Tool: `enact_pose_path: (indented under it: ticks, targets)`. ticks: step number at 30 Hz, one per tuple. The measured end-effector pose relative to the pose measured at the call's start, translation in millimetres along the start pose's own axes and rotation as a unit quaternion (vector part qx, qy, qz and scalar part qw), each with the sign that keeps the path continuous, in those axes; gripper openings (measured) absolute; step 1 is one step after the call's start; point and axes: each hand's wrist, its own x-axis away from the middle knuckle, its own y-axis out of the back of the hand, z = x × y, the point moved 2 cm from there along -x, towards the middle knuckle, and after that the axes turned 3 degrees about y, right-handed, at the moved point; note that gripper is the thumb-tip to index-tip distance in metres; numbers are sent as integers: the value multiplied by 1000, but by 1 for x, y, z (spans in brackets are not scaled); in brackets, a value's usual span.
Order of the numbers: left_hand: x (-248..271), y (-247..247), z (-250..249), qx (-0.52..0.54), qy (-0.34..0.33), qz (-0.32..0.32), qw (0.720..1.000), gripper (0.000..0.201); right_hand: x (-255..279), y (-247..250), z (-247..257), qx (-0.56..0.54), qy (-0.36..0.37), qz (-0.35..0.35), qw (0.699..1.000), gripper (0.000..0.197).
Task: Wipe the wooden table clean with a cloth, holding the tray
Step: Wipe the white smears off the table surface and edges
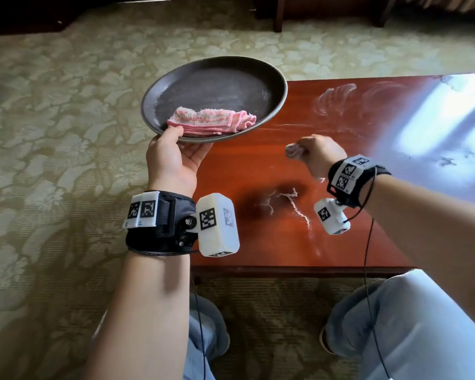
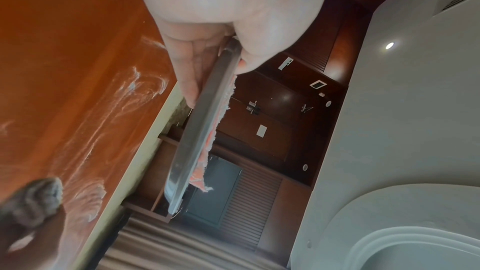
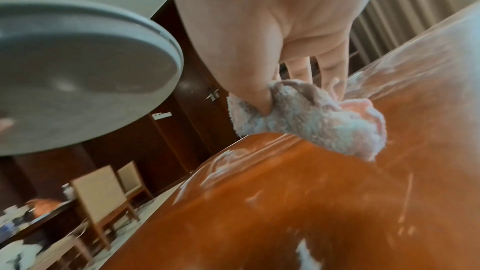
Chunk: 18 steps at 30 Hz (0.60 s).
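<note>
My left hand [image 1: 176,149] grips the near rim of a round dark tray [image 1: 217,75], thumb on top and fingers beneath, holding it in the air over the table's left end. A folded pink cloth [image 1: 211,120] lies in the tray. In the left wrist view the tray [image 2: 200,130] shows edge-on with the pink cloth [image 2: 213,137] above its rim. My right hand [image 1: 313,154] holds a bunched pale cloth [image 1: 294,150] against the reddish wooden table [image 1: 258,242]. The right wrist view shows the pale cloth [image 3: 311,122] pinched between thumb and fingers on the wood, with the tray's underside [image 3: 78,73] to its left.
White smears [image 1: 337,98] streak the far part of the table, and a thin white residue line [image 1: 299,208] lies near my right wrist. Patterned carpet [image 1: 52,119] surrounds the table. Chair legs [image 1: 279,15] stand beyond it. My knees in jeans [image 1: 395,325] are at the table's near edge.
</note>
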Motion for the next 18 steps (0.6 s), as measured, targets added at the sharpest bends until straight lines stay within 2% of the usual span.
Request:
enact_pose_path:
  ticks: [5, 7, 11, 16, 18]
  targets:
    - [-19, -18, 28, -12, 18, 15, 1000, 32, -11, 24, -56, 14, -202, 80, 976, 17]
    - [-25, -23, 37, -21, 25, 24, 999, 27, -13, 22, -80, -1, -263, 68, 962, 19]
    - [-34, -29, 52, -30, 34, 25, 999, 28, -14, 12, -112, 30, -289, 65, 955, 12]
    - [-41, -29, 63, -37, 35, 15, 999, 31, -9, -5, -125, 30, -307, 70, 949, 19]
    - [-41, -28, 64, -38, 35, 15, 999, 31, -6, -10, -120, 54, -297, 77, 950, 8]
